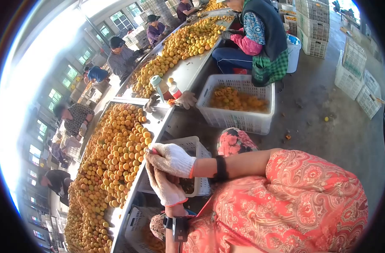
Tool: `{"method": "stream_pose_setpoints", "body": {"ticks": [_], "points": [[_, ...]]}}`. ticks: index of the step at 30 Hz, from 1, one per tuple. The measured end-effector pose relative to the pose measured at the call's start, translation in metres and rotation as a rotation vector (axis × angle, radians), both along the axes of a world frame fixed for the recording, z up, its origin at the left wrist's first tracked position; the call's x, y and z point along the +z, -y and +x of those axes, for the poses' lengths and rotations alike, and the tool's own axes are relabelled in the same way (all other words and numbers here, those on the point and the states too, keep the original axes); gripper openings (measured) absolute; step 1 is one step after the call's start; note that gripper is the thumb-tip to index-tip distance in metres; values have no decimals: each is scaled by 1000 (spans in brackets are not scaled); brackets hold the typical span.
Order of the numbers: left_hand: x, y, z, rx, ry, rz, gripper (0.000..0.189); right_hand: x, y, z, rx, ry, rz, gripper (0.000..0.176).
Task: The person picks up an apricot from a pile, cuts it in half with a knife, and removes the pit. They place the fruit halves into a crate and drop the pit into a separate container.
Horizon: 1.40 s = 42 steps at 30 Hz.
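My two hands wear white knit gloves and meet at the edge of a long metal table (161,122) heaped with orange apricots (116,156). My right hand (171,159) lies on top with its fingers curled around a small red-tipped thing at the fingertips. A black band sits on that wrist. Just under it, my left hand (165,187) is cupped with the palm turned toward the right hand. What it holds is hidden. A dark watch is on its wrist. A white plastic crate (196,147) stands directly below both hands.
A second white crate (239,120) of cut fruit stands on the floor ahead, beside a seated person in a checked apron (260,38). Bottles (158,86) and a spare glove (186,100) lie on the table. Several people sit along the far side. Empty crates (313,25) are stacked beyond.
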<state>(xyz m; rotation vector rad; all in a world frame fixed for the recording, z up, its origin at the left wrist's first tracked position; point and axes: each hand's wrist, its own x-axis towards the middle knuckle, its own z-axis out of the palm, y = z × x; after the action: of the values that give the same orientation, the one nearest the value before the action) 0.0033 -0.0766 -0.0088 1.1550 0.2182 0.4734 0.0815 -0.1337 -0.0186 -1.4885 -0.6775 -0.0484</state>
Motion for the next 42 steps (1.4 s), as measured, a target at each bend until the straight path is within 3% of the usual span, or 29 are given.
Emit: {"method": "stream_pose_setpoints", "body": {"ticks": [4,10,21,23,26,32,34,37,42], "points": [[-9,-4,7,-22,-92,-264,38,-6,-1,-1,-96,88,-52,28],[-19,-10,7,-35,-140,-374,39,-7,3,-4,-125,161,-92,23],[-16,-2,4,124,-367,-367,38,-17,13,1,-120,302,-107,19],[-32,-26,4,-162,-325,-293,38,-16,21,3,-140,282,-104,19],[-3,-1,-1,-105,-390,-325,37,-17,25,3,-143,414,-55,20],[9,20,9,41,-383,-374,37,-1,24,-5,-155,133,-85,21],[-11,2,11,-53,-314,-376,36,2,26,-6,-103,-13,-137,21],[-20,-1,13,-56,-268,-368,35,-2,24,-3,-118,23,-164,22],[-76,-64,19,-950,125,-628,64,-4,22,-7,-146,97,-167,20]]}}
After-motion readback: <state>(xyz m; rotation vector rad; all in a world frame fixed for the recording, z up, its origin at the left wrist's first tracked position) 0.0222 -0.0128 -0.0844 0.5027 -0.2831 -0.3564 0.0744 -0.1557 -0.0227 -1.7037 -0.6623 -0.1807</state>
